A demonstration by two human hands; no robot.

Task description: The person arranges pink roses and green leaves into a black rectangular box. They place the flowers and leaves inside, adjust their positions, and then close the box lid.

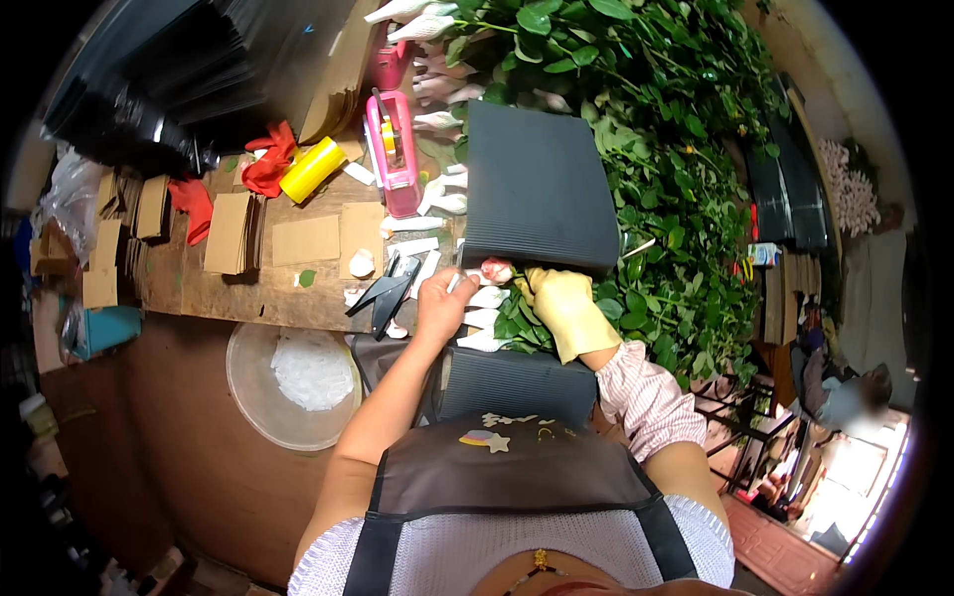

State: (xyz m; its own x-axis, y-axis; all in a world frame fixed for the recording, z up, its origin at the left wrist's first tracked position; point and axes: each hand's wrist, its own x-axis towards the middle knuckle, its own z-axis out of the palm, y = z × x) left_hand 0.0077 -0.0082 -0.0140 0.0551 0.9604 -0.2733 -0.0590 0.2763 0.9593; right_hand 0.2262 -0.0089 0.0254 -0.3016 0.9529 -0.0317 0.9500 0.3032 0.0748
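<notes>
My bare left hand (442, 303) is closed on a small white piece (455, 281) at the head of a pink rose (496, 271). My right hand (556, 303), in a pale yellow glove, grips the rose's stem just right of the bloom. White-wrapped flower heads (484, 333) with green leaves lie below it, over a ridged dark block (512, 382). A larger dark ridged block (532, 179) is behind both hands. A black stapler-like tool (388, 296) lies left of my left hand, beside loose white strips (408, 243).
Leafy stems (671, 179) fill the right. The wooden table (174, 283) carries cardboard stacks (234, 233), red cloths (268, 174), a yellow roll (308, 169) and a pink plastic holder (397, 184). A tub (248, 382) of white scraps stands below the table edge. Another person (840, 387) is at far right.
</notes>
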